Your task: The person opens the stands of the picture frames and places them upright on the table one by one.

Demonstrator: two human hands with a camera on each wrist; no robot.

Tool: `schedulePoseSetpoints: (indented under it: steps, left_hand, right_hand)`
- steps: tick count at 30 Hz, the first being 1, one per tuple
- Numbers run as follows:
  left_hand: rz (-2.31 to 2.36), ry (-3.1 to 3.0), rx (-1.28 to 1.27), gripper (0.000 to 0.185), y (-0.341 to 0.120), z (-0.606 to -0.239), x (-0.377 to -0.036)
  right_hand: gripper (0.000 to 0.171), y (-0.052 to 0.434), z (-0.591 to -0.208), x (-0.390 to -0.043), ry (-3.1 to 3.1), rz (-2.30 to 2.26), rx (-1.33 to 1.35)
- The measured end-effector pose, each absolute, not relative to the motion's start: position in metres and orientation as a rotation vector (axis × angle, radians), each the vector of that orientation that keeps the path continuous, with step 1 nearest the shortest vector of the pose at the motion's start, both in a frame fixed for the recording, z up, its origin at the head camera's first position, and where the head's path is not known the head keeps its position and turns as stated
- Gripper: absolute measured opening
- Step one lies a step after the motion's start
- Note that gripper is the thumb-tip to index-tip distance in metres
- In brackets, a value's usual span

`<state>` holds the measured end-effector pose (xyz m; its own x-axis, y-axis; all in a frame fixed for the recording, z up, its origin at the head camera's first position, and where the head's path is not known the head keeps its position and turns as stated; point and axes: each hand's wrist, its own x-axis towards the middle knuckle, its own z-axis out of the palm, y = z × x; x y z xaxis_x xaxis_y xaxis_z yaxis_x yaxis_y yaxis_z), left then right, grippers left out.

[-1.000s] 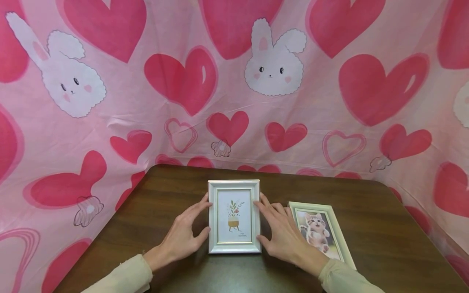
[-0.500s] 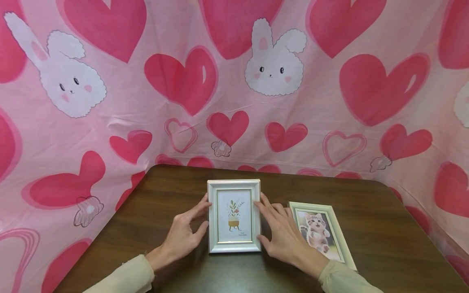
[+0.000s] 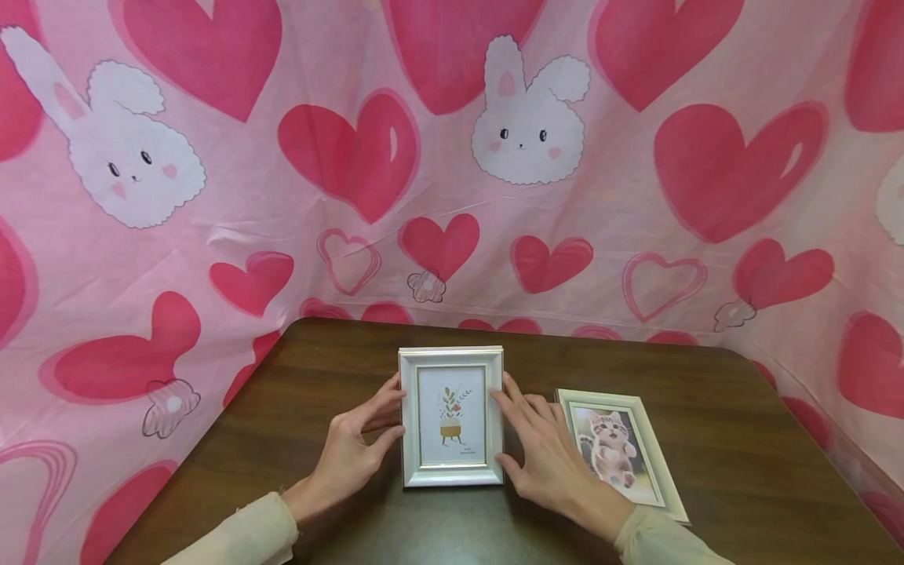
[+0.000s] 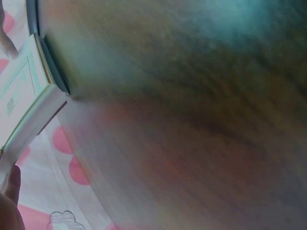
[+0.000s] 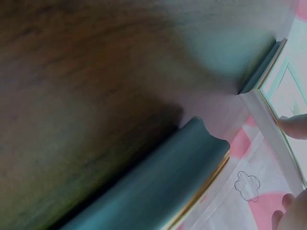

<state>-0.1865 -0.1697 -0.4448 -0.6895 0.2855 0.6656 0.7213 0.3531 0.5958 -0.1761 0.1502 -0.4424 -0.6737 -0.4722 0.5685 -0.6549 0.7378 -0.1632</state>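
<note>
A white picture frame (image 3: 452, 475) with a gold inner edge and a potted-plant print stands upright in the middle of the table. My left hand (image 3: 349, 451) grips its left side, thumb at the lower part of the edge and fingers higher up. On the opposite side my right hand (image 3: 551, 459) holds the right edge, fingertips over the front border and thumb near the bottom corner. The left wrist view catches the frame's lower side (image 4: 41, 108) and a finger (image 4: 13, 184) against it. Its back is hidden from the head view.
A second, cream-coloured frame (image 3: 657, 447) with a kitten photo stands tilted just right of my right forearm, close to that wrist. The dark wooden table (image 3: 339, 353) ends at a pink cloth (image 3: 452, 196) printed with hearts and rabbits.
My left thumb has slid slightly up along the frame's left edge. The frame has shifted only a hair, and the right hand keeps its place.
</note>
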Motion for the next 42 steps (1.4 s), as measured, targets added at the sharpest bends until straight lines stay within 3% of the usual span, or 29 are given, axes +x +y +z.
schedulePoseSetpoints:
  steps: [31, 42]
  left_hand:
    - [-1.298, -2.287, -0.770, 0.107, -0.169, -0.433, -0.185]
    - [-1.279, -2.338, -0.817, 0.116, -0.170, -0.425, -0.184]
  right_hand:
    - [0.109, 0.154, -0.451, -0.175, -2.339, 0.493, 0.887]
    - [0.093, 0.152, -0.447, -0.172, -2.294, 0.593, 0.884]
